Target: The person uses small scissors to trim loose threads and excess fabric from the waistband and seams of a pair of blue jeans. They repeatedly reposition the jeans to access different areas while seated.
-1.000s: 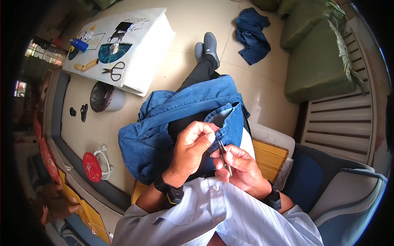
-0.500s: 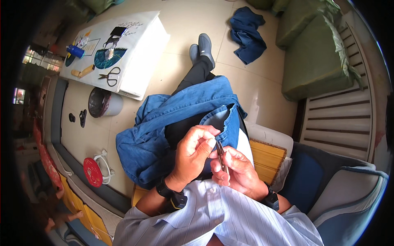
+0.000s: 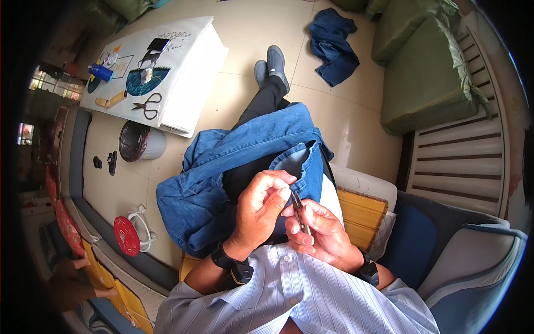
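Denim garment (image 3: pixel 194 209): draped over the lap, beneath and beyond both grips, its bulk bunched left of the left grip; dark trousers (image 3: pixel 261 106) are partly covered by it.
Hem end (image 3: pixel 315 175): folded up just beyond the fingertips, its paler inner face exposed; whether its edge is touched by the left grip cannot be told.
Left grip (image 3: pixel 253 211): thumb and forefinger drawn together in a fine pinch; whether thread or cloth is caught between them is too small to be told.
Right grip (image 3: pixel 324 228): curled around a small metal tool, which is held between thumb and fingers.
Metal tool (image 3: pixel 300 214): slim, dark and two-armed, angled forward from the right grip, its tips brought close to the left fingertips; a narrow gap appears to be left between its arms.
Cloth handling: judged soft, floppy and hardly slippery, with some drag from the bunched weight; firmest hold is likely offered by the stitched, doubled edge.
Tool handling: judged light, hard and rather smooth; best held by its rear half, with fingers kept off the tips.
White worktop (image 3: pixel 183 67): placed well beyond the left grip and to its left; black-handled scissors (image 3: pixel 148 106) and a blue bottle (image 3: pixel 101 72) are carried on it.
Second denim piece (image 3: pixel 334 50): left crumpled on the floor, well beyond the right grip.
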